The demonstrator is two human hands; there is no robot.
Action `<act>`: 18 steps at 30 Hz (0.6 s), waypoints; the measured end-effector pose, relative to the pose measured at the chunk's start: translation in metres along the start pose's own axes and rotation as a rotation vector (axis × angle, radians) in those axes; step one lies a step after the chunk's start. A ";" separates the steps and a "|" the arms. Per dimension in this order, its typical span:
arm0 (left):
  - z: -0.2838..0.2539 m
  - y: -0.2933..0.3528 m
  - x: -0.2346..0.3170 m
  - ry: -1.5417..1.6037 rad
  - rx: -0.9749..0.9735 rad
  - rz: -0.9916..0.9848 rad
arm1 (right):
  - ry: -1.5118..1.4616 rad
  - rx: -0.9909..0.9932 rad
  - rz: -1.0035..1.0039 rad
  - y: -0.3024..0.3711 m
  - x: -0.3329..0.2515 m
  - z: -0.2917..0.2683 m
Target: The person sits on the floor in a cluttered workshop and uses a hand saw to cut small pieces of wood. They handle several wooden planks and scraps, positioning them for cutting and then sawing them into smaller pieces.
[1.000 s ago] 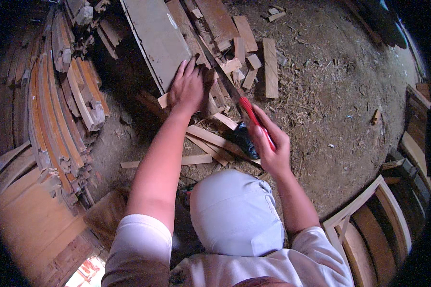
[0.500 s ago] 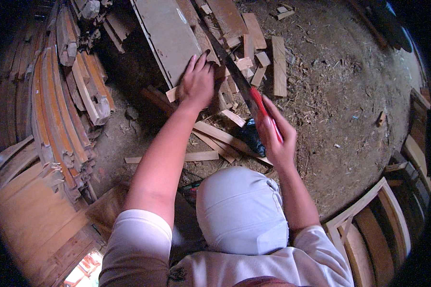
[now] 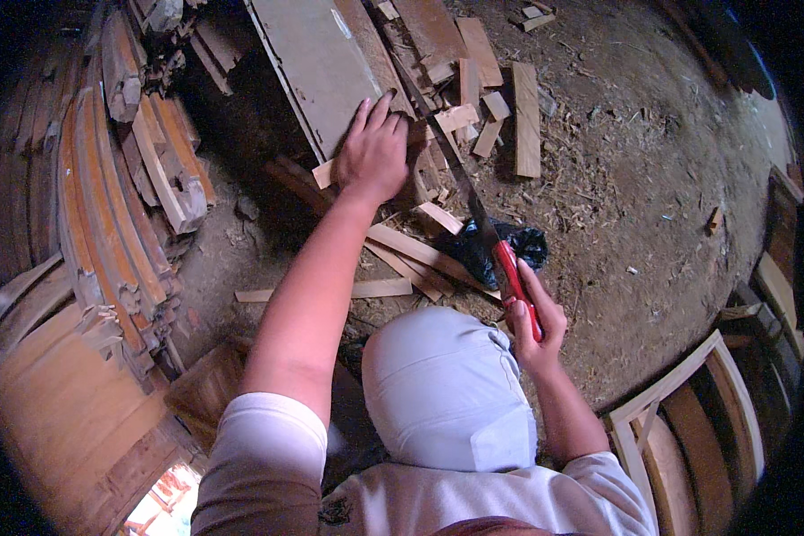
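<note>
My left hand presses down on a narrow wooden strip that lies across a long grey-brown board. Its fingers reach forward over the board, and the thumb side is partly hidden. My right hand is closed round the red handle of a handsaw. The saw's dark blade slants up and left from the handle and meets the strip just right of my left hand. How deep the teeth sit in the wood, I cannot tell.
Short wood offcuts lie right of the board, over shavings on dirt ground. A black plastic bag is beneath the saw. Long timbers are stacked at left; a curved wooden frame stands lower right. Pale grey cloth bulges between my arms.
My right hand has drawn the saw back toward me and slightly right, so more of the black bag shows. My left hand stays nearly in place on the strip.
</note>
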State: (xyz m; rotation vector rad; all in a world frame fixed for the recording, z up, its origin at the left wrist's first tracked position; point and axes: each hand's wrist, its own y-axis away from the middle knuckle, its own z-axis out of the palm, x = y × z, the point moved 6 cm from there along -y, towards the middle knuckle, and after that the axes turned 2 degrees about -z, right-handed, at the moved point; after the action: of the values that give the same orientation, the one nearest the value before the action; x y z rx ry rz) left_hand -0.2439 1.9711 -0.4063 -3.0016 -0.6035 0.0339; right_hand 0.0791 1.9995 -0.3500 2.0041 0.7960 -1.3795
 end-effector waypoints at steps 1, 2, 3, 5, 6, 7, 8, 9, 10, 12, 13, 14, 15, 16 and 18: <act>0.000 0.000 0.000 0.017 -0.004 -0.001 | -0.024 0.012 0.001 -0.005 -0.001 0.002; 0.001 0.002 -0.001 0.017 0.002 -0.008 | -0.049 0.022 0.003 -0.018 -0.001 0.008; 0.004 0.002 -0.003 0.017 0.011 -0.005 | -0.076 0.035 -0.002 -0.037 0.000 0.017; 0.014 0.002 -0.009 0.008 0.040 -0.022 | -0.131 0.051 -0.021 -0.081 0.002 0.035; 0.024 0.005 -0.015 -0.008 0.059 -0.043 | -0.185 0.038 -0.036 -0.109 0.001 0.048; 0.028 0.005 -0.017 -0.020 0.078 -0.062 | -0.237 0.028 -0.047 -0.125 -0.002 0.057; 0.028 0.005 -0.016 -0.016 0.034 -0.066 | -0.231 0.037 -0.060 -0.126 -0.002 0.058; 0.025 0.004 -0.014 -0.015 -0.007 -0.071 | -0.226 0.045 -0.076 -0.127 -0.002 0.060; 0.019 0.002 -0.010 -0.011 -0.051 -0.079 | -0.218 0.052 -0.088 -0.126 -0.002 0.060; 0.004 0.001 0.002 -0.055 -0.124 -0.052 | -0.166 0.026 -0.069 -0.093 0.009 0.047; -0.001 -0.002 0.005 -0.077 -0.150 -0.044 | -0.135 -0.001 -0.037 -0.065 0.015 0.036; -0.003 -0.002 0.003 -0.054 -0.115 -0.039 | -0.113 -0.028 -0.020 -0.037 0.017 0.024; -0.003 0.000 0.002 -0.031 -0.082 -0.029 | -0.050 -0.046 -0.006 -0.013 0.017 0.013; -0.002 0.001 0.002 -0.012 -0.048 -0.020 | -0.007 0.026 -0.213 -0.005 0.007 0.005; 0.009 0.003 -0.008 -0.009 0.028 -0.019 | -0.033 -0.055 -0.096 -0.001 0.008 0.004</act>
State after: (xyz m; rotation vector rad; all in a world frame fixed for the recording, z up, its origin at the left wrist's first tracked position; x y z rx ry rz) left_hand -0.2508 1.9659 -0.4152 -2.9701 -0.6277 0.0536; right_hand 0.0785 1.9985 -0.3585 1.9188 0.9157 -1.4246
